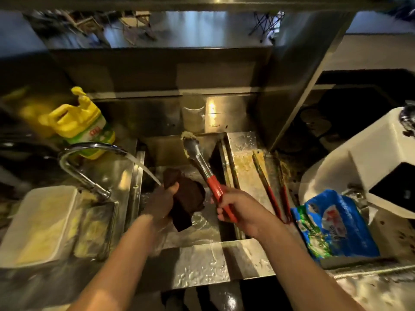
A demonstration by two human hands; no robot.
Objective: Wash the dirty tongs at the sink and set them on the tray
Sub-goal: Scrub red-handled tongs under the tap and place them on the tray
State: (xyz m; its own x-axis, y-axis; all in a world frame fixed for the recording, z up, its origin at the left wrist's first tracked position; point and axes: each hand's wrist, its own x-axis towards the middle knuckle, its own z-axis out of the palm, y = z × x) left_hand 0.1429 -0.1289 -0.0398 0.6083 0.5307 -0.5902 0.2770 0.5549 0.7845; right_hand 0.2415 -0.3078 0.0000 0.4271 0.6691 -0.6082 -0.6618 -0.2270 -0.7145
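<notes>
Over the steel sink point(179, 232) my right hand point(235, 209) grips the red handle of a pair of metal tongs point(197, 158); their tips, smeared with pale residue, point up and away. My left hand point(161, 203) holds a dark brown cloth point(186, 198) just left of the tongs, under the stream running from the curved faucet point(85, 158). Two more red-handled tongs point(267, 187) lie on the wet, soiled steel tray point(242, 149) to the right of the basin.
A yellow detergent jug point(78, 122) stands behind the faucet. A white container point(42, 223) with pale contents sits at the left. A blue plastic bag point(332, 223) and a white appliance point(370, 167) crowd the right counter. A metal cup point(193, 113) stands behind the sink.
</notes>
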